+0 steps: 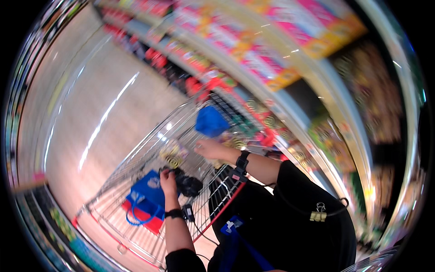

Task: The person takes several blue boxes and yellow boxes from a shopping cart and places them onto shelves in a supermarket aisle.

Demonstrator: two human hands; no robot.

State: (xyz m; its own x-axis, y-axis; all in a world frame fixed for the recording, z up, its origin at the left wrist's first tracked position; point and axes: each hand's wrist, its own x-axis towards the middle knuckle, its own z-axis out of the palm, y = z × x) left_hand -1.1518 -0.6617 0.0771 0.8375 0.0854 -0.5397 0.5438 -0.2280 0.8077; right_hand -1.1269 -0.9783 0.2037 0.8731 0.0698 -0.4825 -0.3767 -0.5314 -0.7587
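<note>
My left hand (168, 182) is over the shopping cart, its fingers closed on the edge of a black crumpled item (189, 183), perhaps a plastic bag. Beside that hand lies a blue bag (146, 187) with a looped handle, on top of a flat red item (154, 224). Further up the cart my right hand (212, 149) hovers with fingers bent; blur hides whether anything is in them. Just beyond it is a bright blue item (211, 121). A clear pack with a yellow spiral mark (174, 157) sits between the hands, toward the cart's far side.
The wire cart (115, 221) has red edging and stands against my body. Store shelves (251, 44) with boxed and packed goods run close along the right. Pale shiny floor (102, 91) stretches to the left, with another shelf (51, 224) at lower left.
</note>
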